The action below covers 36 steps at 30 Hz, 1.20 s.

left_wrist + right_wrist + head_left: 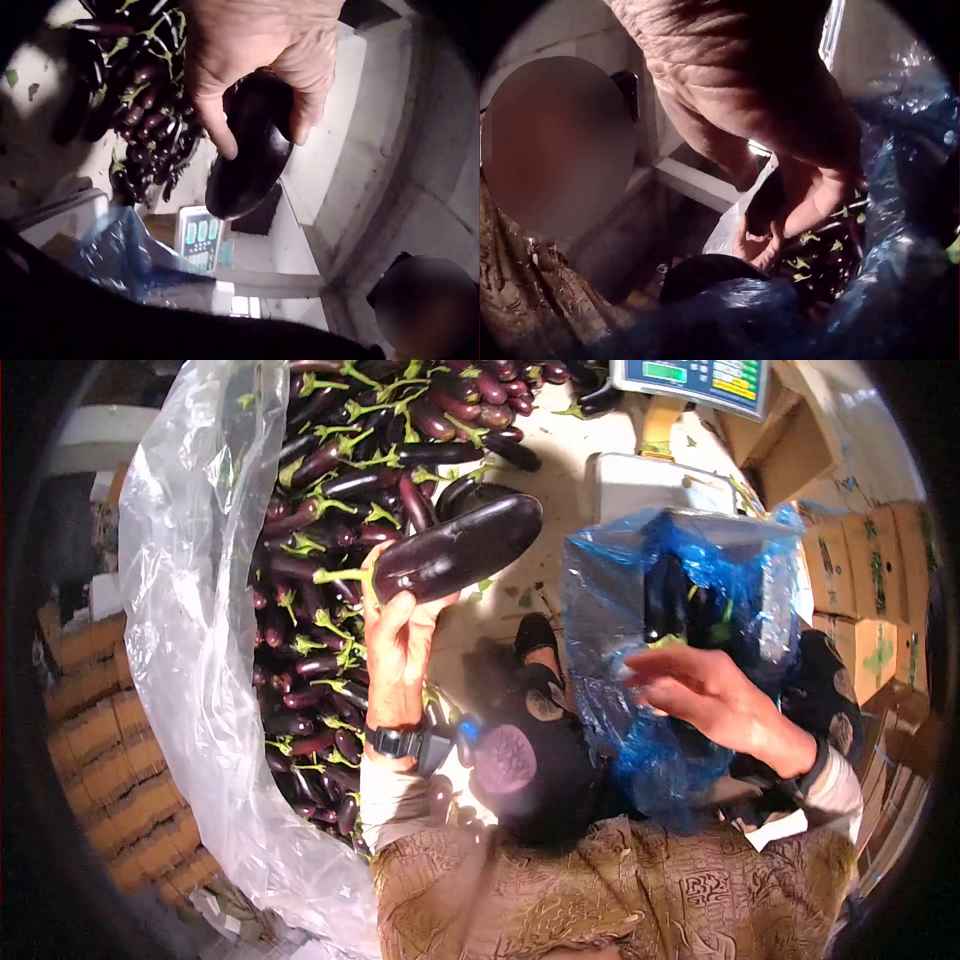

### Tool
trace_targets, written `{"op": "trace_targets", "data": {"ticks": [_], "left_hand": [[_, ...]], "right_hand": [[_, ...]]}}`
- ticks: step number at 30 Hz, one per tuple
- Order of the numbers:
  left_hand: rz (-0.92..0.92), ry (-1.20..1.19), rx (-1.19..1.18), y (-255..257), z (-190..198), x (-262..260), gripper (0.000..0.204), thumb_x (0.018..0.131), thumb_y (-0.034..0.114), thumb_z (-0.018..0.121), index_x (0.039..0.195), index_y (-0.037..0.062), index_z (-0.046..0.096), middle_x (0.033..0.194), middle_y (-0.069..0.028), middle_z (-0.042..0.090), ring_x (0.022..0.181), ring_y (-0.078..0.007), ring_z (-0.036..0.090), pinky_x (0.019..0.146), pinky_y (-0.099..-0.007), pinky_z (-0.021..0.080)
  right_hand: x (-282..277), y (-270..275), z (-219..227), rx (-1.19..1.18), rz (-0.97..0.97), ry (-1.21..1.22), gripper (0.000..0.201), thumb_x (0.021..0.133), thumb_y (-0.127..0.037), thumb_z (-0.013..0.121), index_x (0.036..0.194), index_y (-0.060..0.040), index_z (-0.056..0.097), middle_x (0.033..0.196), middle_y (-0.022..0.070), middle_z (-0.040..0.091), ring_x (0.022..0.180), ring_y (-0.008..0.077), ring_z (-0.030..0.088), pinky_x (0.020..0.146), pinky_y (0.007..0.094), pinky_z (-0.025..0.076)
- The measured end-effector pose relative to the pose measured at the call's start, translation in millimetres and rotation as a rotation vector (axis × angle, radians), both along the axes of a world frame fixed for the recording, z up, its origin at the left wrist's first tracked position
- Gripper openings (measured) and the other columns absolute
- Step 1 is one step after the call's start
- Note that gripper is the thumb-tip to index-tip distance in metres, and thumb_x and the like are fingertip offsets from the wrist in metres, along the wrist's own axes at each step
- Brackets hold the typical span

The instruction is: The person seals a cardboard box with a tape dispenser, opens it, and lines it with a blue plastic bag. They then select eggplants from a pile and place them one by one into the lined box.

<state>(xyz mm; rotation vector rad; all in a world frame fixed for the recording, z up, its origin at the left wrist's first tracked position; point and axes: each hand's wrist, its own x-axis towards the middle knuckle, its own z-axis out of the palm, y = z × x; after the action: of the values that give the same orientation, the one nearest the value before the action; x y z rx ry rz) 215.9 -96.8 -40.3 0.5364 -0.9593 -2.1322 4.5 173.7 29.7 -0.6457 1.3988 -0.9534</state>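
Note:
My left hand (pixel 402 645) grips a large, dark, glossy eggplant (pixel 465 548) by its stem end, its green stem pointing left. In the left wrist view, thumb and fingers lie along both sides of the eggplant (pixel 253 161). My right hand (pixel 715 695) is over the mouth of a blue plastic bag (pixel 600 680), fingers loosely bent, blurred, with nothing seen in them. Dark eggplants (pixel 665 600) lie inside that bag. In the right wrist view the right hand (pixel 742 97) is close above the bag's crinkled blue plastic (pixel 900 247).
A big heap of eggplants (pixel 320 550) fills the left side, edged by a clear plastic sheet (pixel 190 560). Behind the bag stands a scale with a display (pixel 690 380) and a white platform (pixel 660 485). Cardboard boxes (pixel 870 560) are stacked at right, more boxes (pixel 110 730) at far left.

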Motion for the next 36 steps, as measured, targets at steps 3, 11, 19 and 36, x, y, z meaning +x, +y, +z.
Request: {"op": "trace_targets", "data": {"ticks": [3,11,19,36], "left_hand": [[-0.071,-0.027,-0.053,33.9,43.6,-15.6,0.072,0.074,0.003,0.074,0.135,0.0048,0.036,0.122,-0.0167,0.054,0.109,-0.0327,0.061,0.087,-0.0452,0.059],[-0.848,-0.314,-0.967,94.2,118.3,-54.7,0.089,0.07,0.001,0.08,0.145,0.0095,0.034,0.144,-0.0148,0.042,0.126,-0.0262,0.05,0.098,-0.0378,0.048],[-0.891,-0.45,-0.402,69.7,82.1,-32.7,0.054,0.088,0.001,0.064,0.139,0.0026,0.046,0.121,-0.0127,0.06,0.105,-0.0183,0.06,0.092,-0.0309,0.049],[-0.828,-0.602,-0.336,57.6,-18.7,-11.4,0.053,0.092,0.018,0.063,0.138,0.0001,0.045,0.119,-0.0159,0.062,0.107,-0.0214,0.061,0.089,-0.0309,0.048]], "right_hand": [[18.7,-21.2,1.3,-0.169,-0.253,-0.235,0.053,0.096,-0.028,0.059,0.138,0.0008,0.042,0.122,0.0106,0.06,0.112,0.0164,0.056,0.099,0.0319,0.042],[-20.4,-12.1,32.0,-0.388,-0.622,-0.192,0.048,0.094,-0.037,0.06,0.125,-0.0017,0.053,0.105,0.0094,0.066,0.099,0.0191,0.064,0.085,0.0367,0.054],[-61.7,74.0,23.3,0.146,-0.572,-0.092,0.056,0.093,-0.033,0.061,0.138,-0.0068,0.043,0.104,0.0057,0.063,0.084,0.0122,0.063,0.063,0.0257,0.055],[-56.0,44.3,-142.4,0.237,-0.407,0.795,0.081,0.085,-0.029,0.066,0.146,0.0041,0.025,0.136,0.028,0.044,0.128,0.0417,0.041,0.109,0.0436,0.033]]}}
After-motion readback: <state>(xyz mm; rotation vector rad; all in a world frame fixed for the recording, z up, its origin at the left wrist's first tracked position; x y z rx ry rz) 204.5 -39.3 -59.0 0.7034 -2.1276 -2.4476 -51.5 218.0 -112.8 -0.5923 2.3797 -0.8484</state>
